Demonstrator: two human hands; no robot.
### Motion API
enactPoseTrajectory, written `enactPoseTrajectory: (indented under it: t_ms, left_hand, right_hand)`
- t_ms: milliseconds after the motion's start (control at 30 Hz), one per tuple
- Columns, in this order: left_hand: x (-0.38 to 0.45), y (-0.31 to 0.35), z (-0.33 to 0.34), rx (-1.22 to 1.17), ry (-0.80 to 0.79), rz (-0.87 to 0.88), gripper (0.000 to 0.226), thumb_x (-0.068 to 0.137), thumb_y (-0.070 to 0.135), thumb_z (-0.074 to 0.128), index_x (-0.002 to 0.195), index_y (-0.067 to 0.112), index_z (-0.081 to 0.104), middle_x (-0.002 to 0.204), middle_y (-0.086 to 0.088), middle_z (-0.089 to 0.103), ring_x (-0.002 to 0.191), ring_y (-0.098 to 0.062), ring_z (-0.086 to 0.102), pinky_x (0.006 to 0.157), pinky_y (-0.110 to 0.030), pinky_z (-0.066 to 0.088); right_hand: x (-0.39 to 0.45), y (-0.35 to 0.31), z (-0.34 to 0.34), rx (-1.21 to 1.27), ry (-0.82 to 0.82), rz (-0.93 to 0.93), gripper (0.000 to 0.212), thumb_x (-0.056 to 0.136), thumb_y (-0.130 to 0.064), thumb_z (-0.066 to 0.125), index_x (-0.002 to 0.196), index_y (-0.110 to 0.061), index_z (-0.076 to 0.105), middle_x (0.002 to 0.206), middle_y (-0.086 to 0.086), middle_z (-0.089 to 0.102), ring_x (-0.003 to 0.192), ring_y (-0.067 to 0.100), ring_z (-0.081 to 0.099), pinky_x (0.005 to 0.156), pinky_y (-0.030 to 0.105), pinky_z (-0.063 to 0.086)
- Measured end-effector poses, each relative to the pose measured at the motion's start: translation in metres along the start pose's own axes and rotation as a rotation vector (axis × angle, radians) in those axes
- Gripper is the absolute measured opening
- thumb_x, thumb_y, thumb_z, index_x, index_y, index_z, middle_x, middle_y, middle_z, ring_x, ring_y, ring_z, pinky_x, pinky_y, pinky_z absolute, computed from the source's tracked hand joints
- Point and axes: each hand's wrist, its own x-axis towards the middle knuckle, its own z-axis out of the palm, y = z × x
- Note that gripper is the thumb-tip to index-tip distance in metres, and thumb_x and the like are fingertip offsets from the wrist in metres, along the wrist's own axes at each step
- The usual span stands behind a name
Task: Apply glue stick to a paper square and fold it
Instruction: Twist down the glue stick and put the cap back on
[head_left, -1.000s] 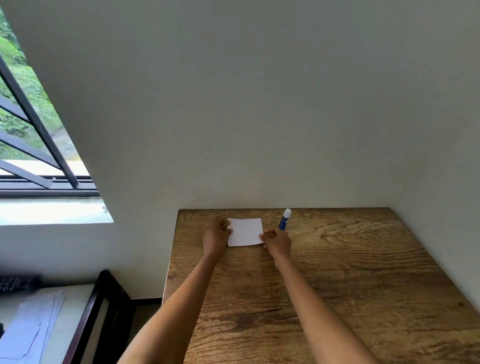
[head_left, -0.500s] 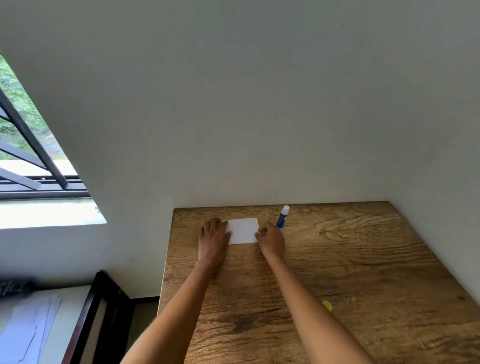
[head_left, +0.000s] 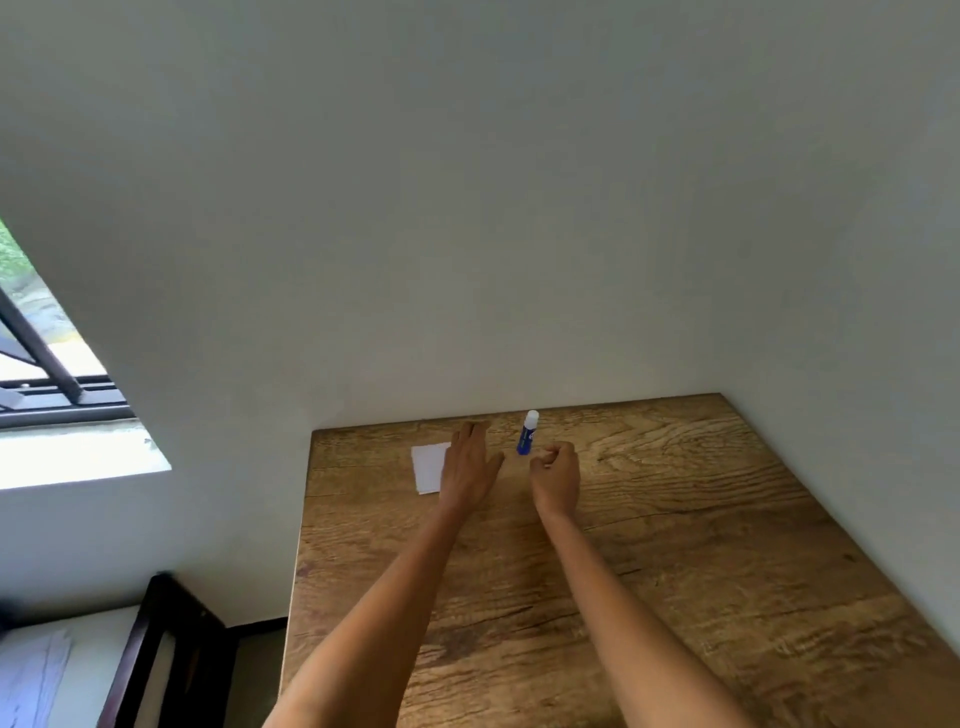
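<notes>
We could read no text, brand, number or sign anywhere. The small blue glue stick with a white cap (head_left: 527, 436), which stood just beyond the curled fingers (head_left: 551, 453) of the right hand, showed a pale patch on its barrel, too small and blurred for us to make out. The white paper square (head_left: 430, 466) beside the left fingers was blank.

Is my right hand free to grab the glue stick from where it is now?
Probably yes. The right hand holds nothing, its fingers curled, just short of the upright glue stick, with only bare table between them.
</notes>
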Motion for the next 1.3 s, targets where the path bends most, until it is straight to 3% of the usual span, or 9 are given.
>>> enactPoseTrajectory:
  t_ms: [233, 367, 500, 633, 733, 867, 1000, 1167, 1300]
  left_hand:
    - [0.031, 0.026, 0.032, -0.319, -0.026, -0.147, 0.056, 0.086, 0.012, 0.060, 0.138, 0.008, 0.039, 0.142, -0.011, 0.046, 0.130, -0.025, 0.044, 0.106, -0.036, 0.038]
    - [0.036, 0.025, 0.038, -0.429, 0.026, -0.087, 0.032, 0.087, 0.012, 0.060, 0.119, 0.012, 0.060, 0.119, -0.007, 0.065, 0.107, -0.019, 0.060, 0.088, -0.027, 0.046]
    - [0.037, 0.032, 0.031, -0.453, 0.040, -0.041, 0.023, 0.086, 0.016, 0.063, 0.109, 0.013, 0.067, 0.104, -0.005, 0.070, 0.093, -0.014, 0.064, 0.076, -0.019, 0.045]
    - [0.041, 0.050, 0.004, -0.533, 0.015, -0.023, 0.024, 0.086, 0.011, 0.064, 0.109, 0.005, 0.065, 0.104, -0.013, 0.070, 0.096, -0.023, 0.065, 0.086, -0.032, 0.051]
    - [0.036, 0.068, -0.026, -0.589, 0.009, 0.021, 0.022, 0.086, 0.013, 0.065, 0.105, 0.003, 0.067, 0.102, -0.017, 0.070, 0.094, -0.024, 0.065, 0.088, -0.038, 0.050]
    - [0.022, 0.085, -0.069, -0.642, -0.062, 0.169, 0.021, 0.088, 0.013, 0.062, 0.105, 0.002, 0.067, 0.096, -0.013, 0.068, 0.082, -0.007, 0.065, 0.075, -0.015, 0.051]
    - [0.005, 0.093, -0.110, -0.690, -0.146, 0.243, 0.023, 0.091, 0.010, 0.056, 0.111, 0.000, 0.061, 0.113, -0.016, 0.066, 0.100, -0.017, 0.062, 0.088, -0.017, 0.047]
    - [-0.019, 0.094, -0.148, -0.777, -0.257, 0.318, 0.023, 0.092, 0.010, 0.054, 0.113, 0.001, 0.053, 0.114, -0.008, 0.065, 0.103, -0.015, 0.065, 0.083, -0.014, 0.051]
    - [-0.033, 0.097, -0.157, -0.798, -0.150, 0.352, 0.027, 0.090, 0.007, 0.057, 0.117, 0.001, 0.059, 0.109, -0.012, 0.067, 0.091, -0.004, 0.068, 0.079, -0.012, 0.051]
  right_hand:
    - [0.045, 0.011, -0.007, -0.045, -0.230, -0.107, 0.033, 0.089, -0.008, 0.053, 0.122, -0.010, 0.052, 0.119, 0.009, 0.057, 0.105, 0.022, 0.056, 0.081, 0.028, 0.045]
    - [0.050, 0.014, -0.003, 0.008, -0.302, -0.106, 0.029, 0.090, -0.009, 0.051, 0.118, -0.013, 0.055, 0.114, 0.008, 0.063, 0.099, 0.020, 0.059, 0.080, 0.027, 0.048]
    - [0.046, 0.010, -0.008, 0.099, -0.340, -0.100, 0.017, 0.090, -0.012, 0.054, 0.105, -0.019, 0.057, 0.100, 0.000, 0.064, 0.093, 0.018, 0.062, 0.069, 0.020, 0.046]
    - [0.045, -0.008, -0.027, 0.150, -0.425, -0.162, 0.024, 0.091, -0.011, 0.056, 0.115, -0.014, 0.059, 0.106, 0.000, 0.062, 0.098, 0.017, 0.060, 0.084, 0.027, 0.048]
    - [0.040, -0.026, -0.042, 0.141, -0.498, -0.219, 0.025, 0.094, -0.013, 0.052, 0.117, -0.008, 0.058, 0.099, 0.002, 0.060, 0.088, 0.017, 0.057, 0.074, 0.027, 0.044]
    - [0.026, -0.058, -0.058, 0.242, -0.554, -0.271, 0.012, 0.094, -0.017, 0.054, 0.103, -0.014, 0.061, 0.080, -0.002, 0.060, 0.068, 0.011, 0.055, 0.061, 0.018, 0.045]
    - [0.007, -0.085, -0.070, 0.285, -0.483, -0.373, 0.007, 0.091, -0.020, 0.059, 0.096, -0.020, 0.063, 0.080, -0.005, 0.064, 0.063, 0.000, 0.059, 0.059, 0.011, 0.046]
    - [-0.020, -0.112, -0.077, 0.261, -0.552, -0.393, 0.010, 0.092, -0.023, 0.057, 0.099, -0.017, 0.062, 0.079, -0.006, 0.060, 0.072, 0.007, 0.056, 0.063, 0.018, 0.048]
    - [-0.046, -0.125, -0.074, 0.142, -0.206, -0.555, 0.020, 0.083, -0.028, 0.068, 0.092, -0.011, 0.067, 0.079, 0.002, 0.062, 0.069, 0.012, 0.055, 0.062, 0.018, 0.041]
